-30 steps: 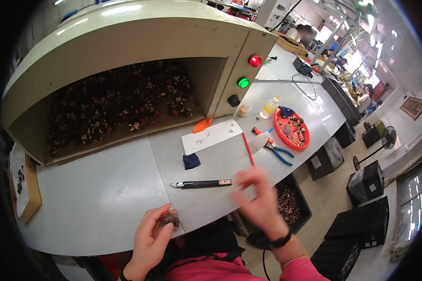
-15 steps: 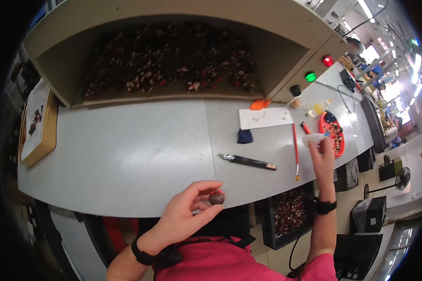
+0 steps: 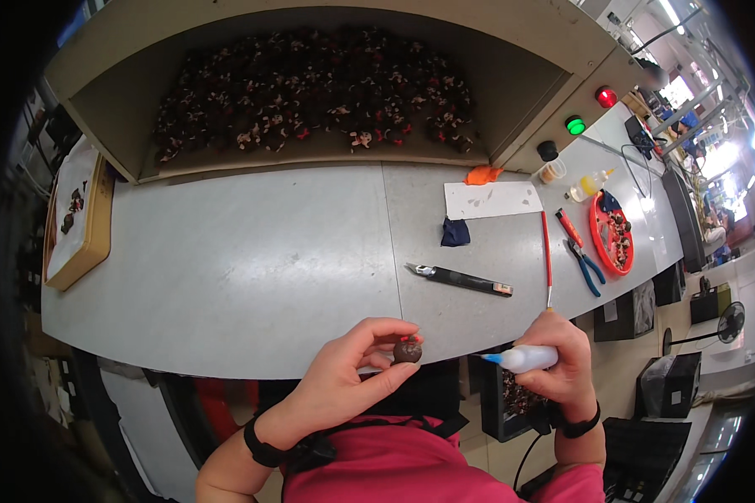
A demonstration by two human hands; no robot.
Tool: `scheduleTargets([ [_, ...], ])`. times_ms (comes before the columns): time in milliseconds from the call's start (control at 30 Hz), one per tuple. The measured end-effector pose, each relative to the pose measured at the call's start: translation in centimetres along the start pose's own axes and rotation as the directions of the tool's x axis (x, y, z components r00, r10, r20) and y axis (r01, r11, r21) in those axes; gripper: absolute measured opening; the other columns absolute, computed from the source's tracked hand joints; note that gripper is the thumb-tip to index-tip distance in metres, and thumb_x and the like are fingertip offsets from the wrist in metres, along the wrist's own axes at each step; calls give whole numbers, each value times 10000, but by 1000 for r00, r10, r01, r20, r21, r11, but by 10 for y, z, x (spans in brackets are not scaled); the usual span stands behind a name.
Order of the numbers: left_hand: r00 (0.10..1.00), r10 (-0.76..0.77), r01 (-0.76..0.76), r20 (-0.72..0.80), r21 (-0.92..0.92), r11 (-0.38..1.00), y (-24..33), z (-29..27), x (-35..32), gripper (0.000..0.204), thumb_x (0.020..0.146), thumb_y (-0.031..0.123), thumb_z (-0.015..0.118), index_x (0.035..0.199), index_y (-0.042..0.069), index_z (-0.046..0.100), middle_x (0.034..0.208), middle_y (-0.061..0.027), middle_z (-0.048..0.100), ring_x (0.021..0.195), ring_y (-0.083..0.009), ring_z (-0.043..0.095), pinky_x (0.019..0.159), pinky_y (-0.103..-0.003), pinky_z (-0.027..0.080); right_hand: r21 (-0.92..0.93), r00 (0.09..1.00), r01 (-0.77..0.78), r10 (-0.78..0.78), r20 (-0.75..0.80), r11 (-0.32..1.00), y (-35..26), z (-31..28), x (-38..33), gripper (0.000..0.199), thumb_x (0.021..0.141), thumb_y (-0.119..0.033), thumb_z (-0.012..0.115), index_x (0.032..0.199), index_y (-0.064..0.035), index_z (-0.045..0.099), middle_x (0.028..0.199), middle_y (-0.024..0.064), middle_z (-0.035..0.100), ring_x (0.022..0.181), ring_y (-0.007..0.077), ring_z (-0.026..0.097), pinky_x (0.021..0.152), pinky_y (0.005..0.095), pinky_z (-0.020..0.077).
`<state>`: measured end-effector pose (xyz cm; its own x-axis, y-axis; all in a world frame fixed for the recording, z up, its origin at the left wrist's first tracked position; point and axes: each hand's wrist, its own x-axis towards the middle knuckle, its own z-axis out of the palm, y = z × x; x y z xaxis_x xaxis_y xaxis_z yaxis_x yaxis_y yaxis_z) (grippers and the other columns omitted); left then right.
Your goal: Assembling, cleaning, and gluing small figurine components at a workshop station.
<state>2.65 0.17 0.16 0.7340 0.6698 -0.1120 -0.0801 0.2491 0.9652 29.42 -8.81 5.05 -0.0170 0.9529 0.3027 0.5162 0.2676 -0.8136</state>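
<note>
Between the thumb and fingers of my left hand (image 3: 350,362) is a small dark brown ball-shaped figure (image 3: 407,350) with a red bit on top, held by the table's front edge. My right hand (image 3: 564,362) is wrapped round a white squeeze bottle (image 3: 528,359) with a blue tip, which points left toward the figure but stays apart from it. On the table beyond lie a black craft knife (image 3: 461,280), a red-handled brush (image 3: 548,260) with its lower end near my right hand, and blue-handled pliers (image 3: 585,267).
A red tray (image 3: 597,243) of small parts stands at the right, near a yellowish bottle (image 3: 591,184). A white board (image 3: 493,200) and a dark blue cloth (image 3: 455,233) lie mid-table. Behind is a large box (image 3: 310,172) of many dark figures; a yellow-edged tray (image 3: 101,218) is at left.
My right hand has brought the white bottle from beside the red tray toward me and left, its tip now toward the figure. The pliers have come into sight. My left hand keeps its hold.
</note>
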Motion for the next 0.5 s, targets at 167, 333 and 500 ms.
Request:
scheduleTargets([
  [167,1000,30,-30,3,28,999,0,0,-1,379,894,-12,616,1246,12,477,1195,-105,588,1005,-98,591,841,-233,503,-88,992,15,-3,129,996,1,4,6,329,685,-310,833,843,-66,679,785,32,666,655,202,583,596,299,451],
  [333,999,27,-28,21,36,999,0,0,-1,383,889,-15,618,1244,14,476,1214,-112,587,1016,-108,592,854,-241,498,-115,987,50,-32,156,992,7,9,9,311,687,-288,826,839,-65,672,772,37,654,645,216,573,585,307,442],
  [500,999,28,-30,33,42,999,0,-1,-1,387,888,-8,623,1244,12,473,1215,-118,588,1024,-115,594,863,-244,494,-149,986,48,-23,164,988,7,11,12,284,693,-251,822,845,-66,668,768,37,642,647,222,573,583,315,439],
])
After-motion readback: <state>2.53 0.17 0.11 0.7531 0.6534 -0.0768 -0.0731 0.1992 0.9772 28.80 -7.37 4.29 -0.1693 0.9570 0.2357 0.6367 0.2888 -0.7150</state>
